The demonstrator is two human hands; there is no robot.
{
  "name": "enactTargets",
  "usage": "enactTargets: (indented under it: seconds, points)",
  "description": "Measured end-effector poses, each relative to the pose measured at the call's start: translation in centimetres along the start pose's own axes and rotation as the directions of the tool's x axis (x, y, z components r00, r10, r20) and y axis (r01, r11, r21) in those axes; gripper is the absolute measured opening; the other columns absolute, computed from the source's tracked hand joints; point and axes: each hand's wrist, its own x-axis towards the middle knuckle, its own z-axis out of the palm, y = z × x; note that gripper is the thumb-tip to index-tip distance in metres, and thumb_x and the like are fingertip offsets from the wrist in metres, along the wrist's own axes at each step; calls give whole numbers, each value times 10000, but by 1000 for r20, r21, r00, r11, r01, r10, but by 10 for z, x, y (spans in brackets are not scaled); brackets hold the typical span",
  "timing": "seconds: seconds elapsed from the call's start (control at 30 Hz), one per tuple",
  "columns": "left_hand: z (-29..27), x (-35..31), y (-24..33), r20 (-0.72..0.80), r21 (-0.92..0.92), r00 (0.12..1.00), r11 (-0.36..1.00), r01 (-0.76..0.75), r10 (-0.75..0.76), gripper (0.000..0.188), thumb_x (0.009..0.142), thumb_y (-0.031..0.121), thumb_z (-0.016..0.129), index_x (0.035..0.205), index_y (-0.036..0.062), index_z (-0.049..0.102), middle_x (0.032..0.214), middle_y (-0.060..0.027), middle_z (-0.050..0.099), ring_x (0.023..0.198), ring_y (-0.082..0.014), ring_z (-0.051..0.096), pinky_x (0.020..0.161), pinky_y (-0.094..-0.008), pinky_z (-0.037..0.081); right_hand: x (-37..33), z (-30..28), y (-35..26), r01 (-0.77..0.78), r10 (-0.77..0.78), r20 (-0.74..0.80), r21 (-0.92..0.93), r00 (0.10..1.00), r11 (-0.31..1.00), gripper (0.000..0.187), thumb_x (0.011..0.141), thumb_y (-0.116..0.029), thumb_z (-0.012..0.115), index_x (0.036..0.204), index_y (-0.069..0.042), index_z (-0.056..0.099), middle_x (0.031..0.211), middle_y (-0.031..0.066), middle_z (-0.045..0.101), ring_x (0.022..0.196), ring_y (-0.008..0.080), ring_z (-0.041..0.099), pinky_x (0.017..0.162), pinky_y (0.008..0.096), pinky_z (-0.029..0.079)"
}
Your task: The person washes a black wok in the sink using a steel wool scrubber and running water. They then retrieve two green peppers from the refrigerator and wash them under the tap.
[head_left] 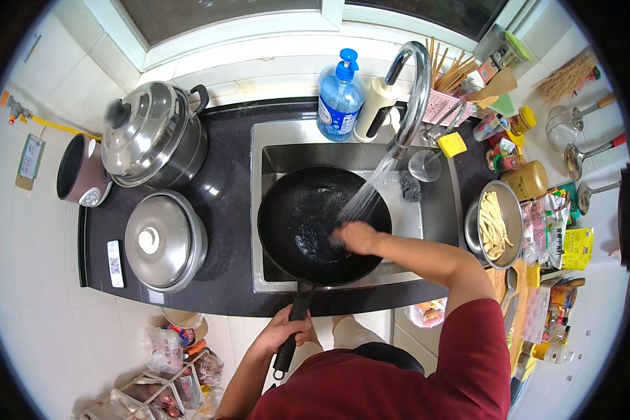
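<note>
A black wok (290, 210) rests over the steel sink (437, 238), wet inside, with a little water pooled at its bottom. My left hand (285, 329) is wrapped round its black handle (300, 308), which points toward me over the counter's front edge. Inside the wok, my right hand (358, 238) is closed near the right side of the bottom. Its fingertips are hidden by water and blur, so what they hold cannot be made out. Water sprays from the curved chrome tap (421, 84) down beside this hand.
Behind the sink stand a blue pump bottle (341, 101) and a white dispenser (376, 108). A yellow sponge (451, 145) and a dark scouring pad (410, 187) lie right. A steel bowl (473, 227) holds pale strips. Lidded pots (166, 241) stand left; a phone-like white slab (115, 264) lies nearby.
</note>
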Motion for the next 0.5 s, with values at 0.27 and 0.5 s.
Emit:
enactTargets:
  seconds: [0.27,0.5]
  points:
    - [4,-1,3,-5,4,1000,1000,-7,7,253,787,28,593,998,25,455,683,-33,483,502,-105,459,460,-249,384,60,13,-46,107,-42,-289,211,956,972,369,708,-125,689,1057,-70,581,1006,215,595,921,393,608,797,468,507]
    - [-2,-3,-2,2,-11,1000,1000,-2,2,273,773,20,589,1008,23,450,696,-32,481,502,-96,448,453,-240,369,31,9,25,-134,131,-70,-29,989,991,251,816,-67,501,1045,-69,606,943,224,620,849,376,642,711,451,540]
